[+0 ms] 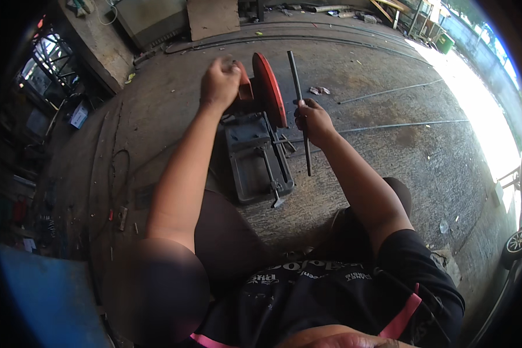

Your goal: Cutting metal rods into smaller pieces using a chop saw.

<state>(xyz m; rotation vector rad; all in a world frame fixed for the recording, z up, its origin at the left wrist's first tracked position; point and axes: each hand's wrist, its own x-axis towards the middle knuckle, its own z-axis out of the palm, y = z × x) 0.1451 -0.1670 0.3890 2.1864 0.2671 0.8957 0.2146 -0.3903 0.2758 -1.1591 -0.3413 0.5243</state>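
A cut-off saw with a red disc guard [268, 90] and a dark metal base [258, 156] rests on the floor in front of me. My left hand [220, 86] is at the saw's upper left, against or just beside its orange-red housing [245, 84]. Its fingers are blurred, so their grip is unclear. To the right of the guard, my right hand [315, 120] is closed around a thin grey metal rod [296, 75]. The rod stands nearly upright, tilted a little, and sticks out above and below my fist. A clamp screw with a crank handle [277, 200] lies along the base.
Long thin metal bars [388, 126] lie on the concrete floor [388, 156] to the right and far side. A crumpled scrap [319, 91] is beyond my right hand. At the left are a cable [124, 162] and clutter; a blue surface [40, 296] is at lower left. A wheel [517, 241] stands far right.
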